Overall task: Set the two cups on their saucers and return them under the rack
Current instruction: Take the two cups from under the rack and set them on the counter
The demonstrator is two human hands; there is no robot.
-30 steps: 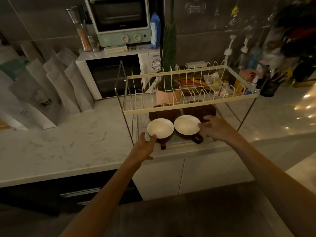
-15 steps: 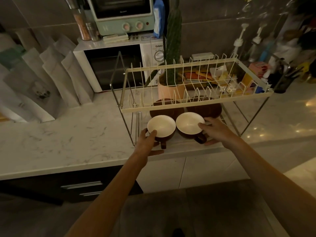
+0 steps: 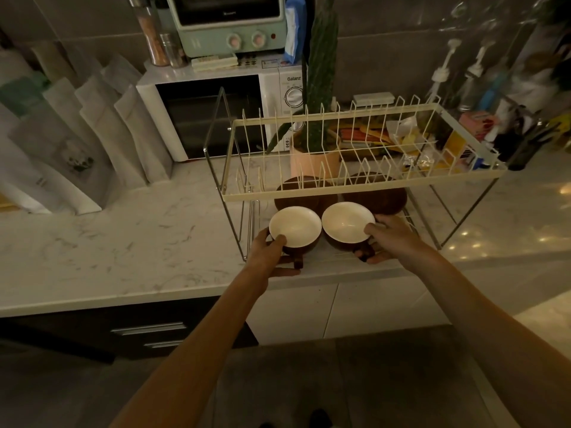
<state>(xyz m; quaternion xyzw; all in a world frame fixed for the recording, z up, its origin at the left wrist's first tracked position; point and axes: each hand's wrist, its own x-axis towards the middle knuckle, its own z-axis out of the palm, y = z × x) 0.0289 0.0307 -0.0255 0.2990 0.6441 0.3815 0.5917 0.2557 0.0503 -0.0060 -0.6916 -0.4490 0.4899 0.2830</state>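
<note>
Since a second ago both hands have closed in on the 2 cups. The left hand point(image 3: 268, 254) now pinches the left cup point(image 3: 295, 227), thumb on its white rim; the right hand point(image 3: 390, 239) wraps the right cup point(image 3: 347, 223) near its handle. Both cups sit at the front edge beneath the wire rack point(image 3: 355, 193), with 2 brown saucers point(image 3: 304, 197) just behind, so lifting onto them looks next. The marble counter point(image 3: 123, 236) is dim, a microwave point(image 3: 216, 115) behind.
</note>
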